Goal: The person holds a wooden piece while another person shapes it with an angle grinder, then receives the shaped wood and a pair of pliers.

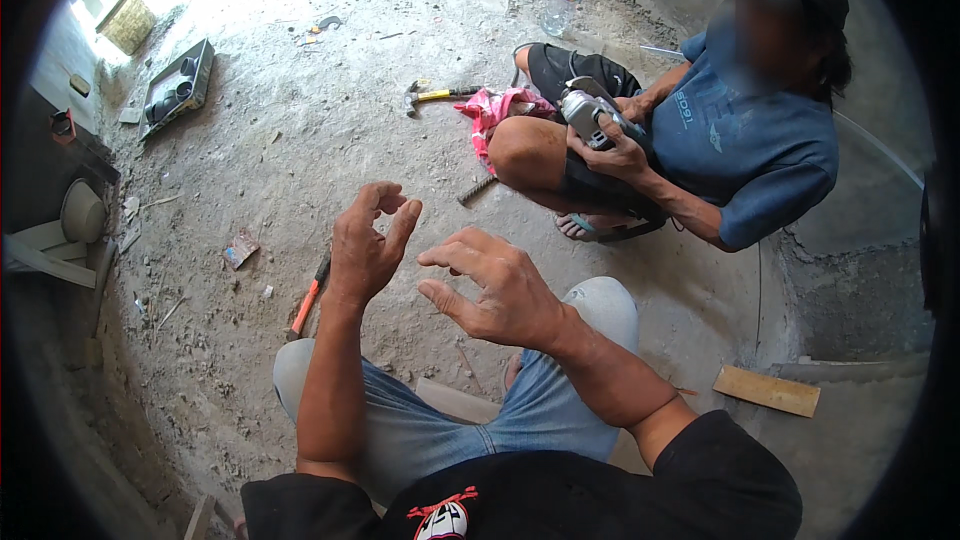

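Note:
Both of my hands are raised in front of my knees with nothing in them. My left hand point(365, 250) has its fingers bent and its thumb held apart from them. Facing it, my right hand point(490, 285) has its fingers stretched forward and its thumb spread below; the two hands do not touch. Nearest to my left wrist, a tool with an orange-red and black handle point(306, 308) lies on the ground, its far end hidden behind the hand. At the right, a squatting person in a blue shirt point(765, 140) grips a grey power tool point(595, 120) in both hands.
A hammer with a yellow handle point(440, 94) and a pink cloth point(505, 108) lie near the person's knee. A short ribbed metal bar point(478, 190), a crumpled packet point(241, 249) and a wooden board point(766, 391) rest on the dusty floor. A tray point(205, 75) stands far left.

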{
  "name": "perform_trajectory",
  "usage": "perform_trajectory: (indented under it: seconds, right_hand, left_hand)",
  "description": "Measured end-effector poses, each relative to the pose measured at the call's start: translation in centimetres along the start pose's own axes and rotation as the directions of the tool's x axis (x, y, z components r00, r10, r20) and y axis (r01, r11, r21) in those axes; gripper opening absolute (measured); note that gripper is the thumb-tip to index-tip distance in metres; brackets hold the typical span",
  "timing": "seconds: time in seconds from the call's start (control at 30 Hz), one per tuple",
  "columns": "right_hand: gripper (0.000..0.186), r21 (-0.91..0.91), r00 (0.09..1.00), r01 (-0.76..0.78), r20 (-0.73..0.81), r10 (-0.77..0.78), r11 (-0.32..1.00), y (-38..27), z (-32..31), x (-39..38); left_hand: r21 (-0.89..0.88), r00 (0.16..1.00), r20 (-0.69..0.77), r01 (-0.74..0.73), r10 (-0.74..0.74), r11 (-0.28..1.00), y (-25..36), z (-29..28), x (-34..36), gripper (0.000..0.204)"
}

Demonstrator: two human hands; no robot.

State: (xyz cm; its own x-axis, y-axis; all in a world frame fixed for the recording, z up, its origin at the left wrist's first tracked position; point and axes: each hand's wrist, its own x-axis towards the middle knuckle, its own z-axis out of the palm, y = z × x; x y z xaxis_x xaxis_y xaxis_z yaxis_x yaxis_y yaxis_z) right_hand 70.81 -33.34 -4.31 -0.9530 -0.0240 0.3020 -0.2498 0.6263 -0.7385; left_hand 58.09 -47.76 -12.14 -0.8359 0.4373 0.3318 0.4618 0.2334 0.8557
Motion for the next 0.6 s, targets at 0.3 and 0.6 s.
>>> perform_trajectory:
  seconds: [0.3, 0.6]
  right_hand:
    - [0.025, -0.007, 1.0, 0.013, -0.001, -0.013, 1.0, 0.21, 0.18, -0.14]
    - [0.024, 0.005, 1.0, 0.007, -0.01, -0.007, 1.0, 0.19, 0.19, -0.18]
  left_hand:
    - [0.004, 1.0, -0.002, 0.001, -0.001, 1.0, 0.06, 0.02, -0.08, 0.031]
    - [-0.01, 1.0, 0.002, 0.001, -0.001, 1.0, 0.08, 0.04, -0.03, 0.031]
